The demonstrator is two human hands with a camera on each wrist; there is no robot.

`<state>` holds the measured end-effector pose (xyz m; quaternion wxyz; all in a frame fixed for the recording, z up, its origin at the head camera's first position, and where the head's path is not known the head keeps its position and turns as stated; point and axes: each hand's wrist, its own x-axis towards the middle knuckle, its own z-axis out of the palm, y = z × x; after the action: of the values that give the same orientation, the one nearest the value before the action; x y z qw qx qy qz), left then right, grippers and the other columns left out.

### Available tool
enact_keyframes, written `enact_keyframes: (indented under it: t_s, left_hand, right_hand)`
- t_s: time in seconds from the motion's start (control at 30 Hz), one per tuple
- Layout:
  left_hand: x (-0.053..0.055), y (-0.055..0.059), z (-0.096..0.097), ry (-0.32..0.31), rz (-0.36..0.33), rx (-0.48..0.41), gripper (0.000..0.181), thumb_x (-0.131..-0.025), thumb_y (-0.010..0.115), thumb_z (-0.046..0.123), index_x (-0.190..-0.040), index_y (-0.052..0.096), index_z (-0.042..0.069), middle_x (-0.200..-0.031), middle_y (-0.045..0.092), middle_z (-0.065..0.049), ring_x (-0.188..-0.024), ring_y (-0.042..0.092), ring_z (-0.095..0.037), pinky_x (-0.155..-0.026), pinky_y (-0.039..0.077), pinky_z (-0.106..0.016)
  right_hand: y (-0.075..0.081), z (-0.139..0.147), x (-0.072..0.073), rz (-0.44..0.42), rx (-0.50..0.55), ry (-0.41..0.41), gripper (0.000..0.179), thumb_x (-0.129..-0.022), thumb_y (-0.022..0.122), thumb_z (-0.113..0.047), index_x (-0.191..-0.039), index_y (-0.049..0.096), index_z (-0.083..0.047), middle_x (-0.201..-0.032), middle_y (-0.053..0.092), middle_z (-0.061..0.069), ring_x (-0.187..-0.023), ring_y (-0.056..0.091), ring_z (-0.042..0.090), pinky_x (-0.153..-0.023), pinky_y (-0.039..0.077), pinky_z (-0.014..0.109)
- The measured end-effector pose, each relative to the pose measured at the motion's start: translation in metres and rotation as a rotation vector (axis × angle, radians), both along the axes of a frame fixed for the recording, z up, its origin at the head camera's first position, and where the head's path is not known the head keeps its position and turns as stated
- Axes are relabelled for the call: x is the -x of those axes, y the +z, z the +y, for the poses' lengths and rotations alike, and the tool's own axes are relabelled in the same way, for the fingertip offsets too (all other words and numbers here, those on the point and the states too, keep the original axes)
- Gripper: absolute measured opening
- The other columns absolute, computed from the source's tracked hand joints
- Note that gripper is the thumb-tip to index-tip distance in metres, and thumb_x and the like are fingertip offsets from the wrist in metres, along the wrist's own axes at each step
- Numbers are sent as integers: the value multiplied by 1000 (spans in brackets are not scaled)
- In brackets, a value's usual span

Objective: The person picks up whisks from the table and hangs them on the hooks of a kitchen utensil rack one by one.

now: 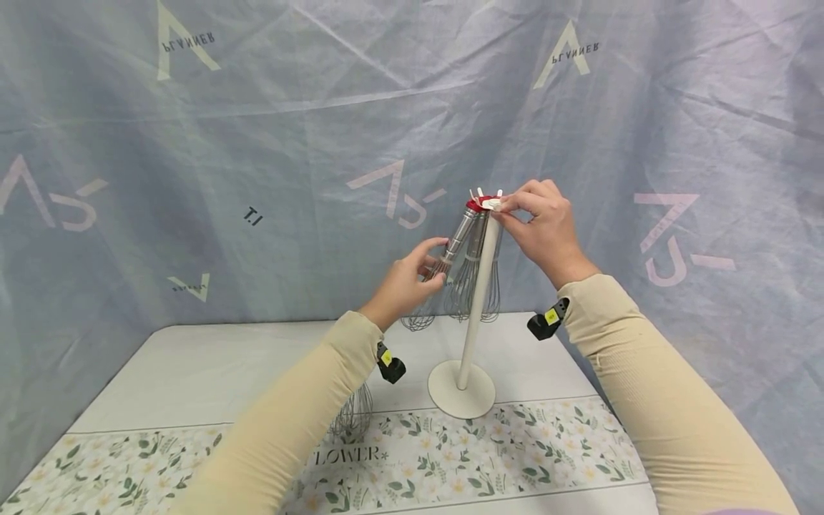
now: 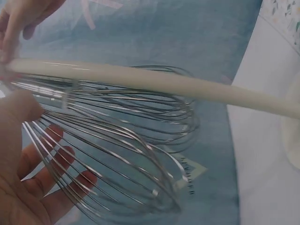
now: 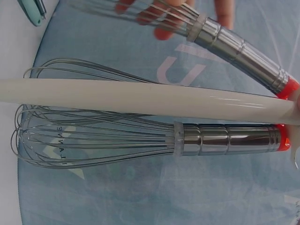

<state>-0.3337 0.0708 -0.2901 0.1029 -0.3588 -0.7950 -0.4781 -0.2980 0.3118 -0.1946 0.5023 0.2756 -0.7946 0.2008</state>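
A white utensil stand with a round base and hooks at its top stands on the table. My left hand holds a steel whisk where its handle meets the wires; this whisk slants, its red tip up at the hooks. Pinched between my right thumb and fingers is the white top of the stand, my right hand coming from the right. Other whisks with steel handles hang beside the pole, partly hidden by it; one hanging whisk shows its red end at the top in the right wrist view.
Wires of another whisk show on the table, partly hidden behind my left forearm. A teal-handled thing lies at the table edge in the right wrist view. A flowered runner crosses the white table, and a grey-blue cloth hangs behind.
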Motion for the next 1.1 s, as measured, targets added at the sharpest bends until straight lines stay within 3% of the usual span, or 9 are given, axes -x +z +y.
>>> enact_keyframes:
  t_s: [0.33,0.67,1.1]
  left_hand:
    - [-4,-40,6,30,-100,55,56,-101,60,28,-154,41,22,-127,65,-2,-107,63,-16,-78,55,-36]
    - [-9,-54,15,7,-179,-2,57,-101,62,28,-154,41,22,-132,62,-3,-115,60,-19,-87,54,-41]
    - [-14,-64,21,-20,-199,-53,61,-102,62,30,-157,36,27,-139,59,-1,-120,59,-18,-87,56,-37]
  right_hand:
    - [-1,0,-1,-13,3,-15,11,-80,85,-4,-83,74,-2,-90,65,12,-90,53,31,-73,40,35]
    - [-1,0,0,18,0,8,12,-81,85,-5,-81,73,-2,-88,66,11,-86,52,31,-72,39,34]
    - [-1,7,1,10,-41,22,9,-83,84,-6,-86,76,-4,-90,69,10,-86,53,29,-70,39,32]
